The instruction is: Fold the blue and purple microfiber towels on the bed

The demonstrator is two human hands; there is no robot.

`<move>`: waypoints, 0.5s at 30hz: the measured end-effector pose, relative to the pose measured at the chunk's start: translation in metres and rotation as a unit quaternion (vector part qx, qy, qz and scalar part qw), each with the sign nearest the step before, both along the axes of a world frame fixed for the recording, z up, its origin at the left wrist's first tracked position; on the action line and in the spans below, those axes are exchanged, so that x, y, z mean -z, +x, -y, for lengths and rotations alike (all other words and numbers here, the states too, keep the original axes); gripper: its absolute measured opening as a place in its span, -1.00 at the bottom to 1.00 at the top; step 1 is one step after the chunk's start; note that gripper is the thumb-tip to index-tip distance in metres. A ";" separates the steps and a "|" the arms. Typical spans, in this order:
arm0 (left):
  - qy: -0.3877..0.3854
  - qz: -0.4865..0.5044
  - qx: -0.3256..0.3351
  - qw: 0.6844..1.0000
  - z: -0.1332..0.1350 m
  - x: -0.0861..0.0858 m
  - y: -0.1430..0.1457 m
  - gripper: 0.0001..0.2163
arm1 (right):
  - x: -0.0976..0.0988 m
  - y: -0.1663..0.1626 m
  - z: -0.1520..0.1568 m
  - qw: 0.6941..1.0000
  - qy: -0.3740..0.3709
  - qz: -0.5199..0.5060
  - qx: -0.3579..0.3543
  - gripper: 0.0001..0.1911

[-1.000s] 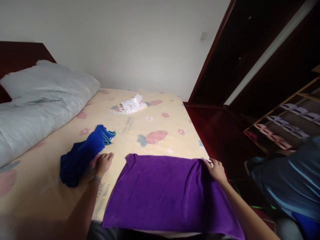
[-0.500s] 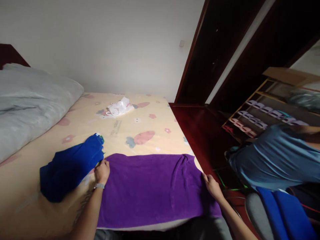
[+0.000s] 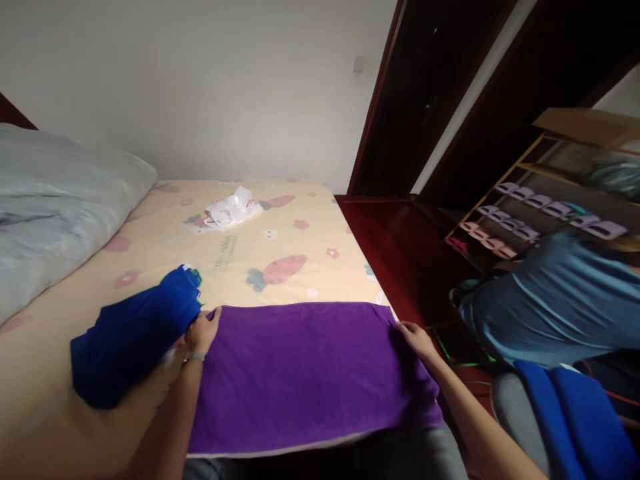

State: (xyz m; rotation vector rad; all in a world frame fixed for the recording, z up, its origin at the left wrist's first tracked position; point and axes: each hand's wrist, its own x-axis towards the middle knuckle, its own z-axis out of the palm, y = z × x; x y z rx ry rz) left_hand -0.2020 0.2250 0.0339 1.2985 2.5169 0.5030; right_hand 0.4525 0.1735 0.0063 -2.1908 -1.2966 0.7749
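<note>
Purple cloth [image 3: 305, 373] smoother than before

Cloth [image 3: 300, 373] on bed [image 3: 315, 257], second cloth [image 3: 135, 340] to its left, bag [image 3: 234, 208] behind, rack [image 3: 549, 177] right

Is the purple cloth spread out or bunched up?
Spread out: the purple cloth lies mostly smooth, its far edge nearly straight between the left hand and right hand.

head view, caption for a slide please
Left hand and right hand near the far corners of a purple cloth spread on a bed, bunched blue cloth beside the left.
</note>
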 end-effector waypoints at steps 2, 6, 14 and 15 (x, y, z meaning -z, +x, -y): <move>0.036 0.042 0.001 0.998 -0.019 0.005 -0.003 -0.51 | -0.010 -0.017 -0.034 1.000 -0.002 -0.002 0.016 -0.53; 0.117 0.075 0.019 0.990 -0.043 0.016 -0.007 -0.66 | -0.015 -0.032 -0.081 0.998 0.023 0.012 0.063 -0.62; 0.227 -0.089 0.074 0.967 0.002 0.017 0.024 -0.60 | -0.011 -0.030 -0.082 0.992 0.099 0.029 0.079 -0.52; 0.223 -0.129 0.092 0.962 0.022 0.016 0.032 -0.61 | -0.010 -0.030 -0.072 0.992 0.097 0.027 0.078 -0.47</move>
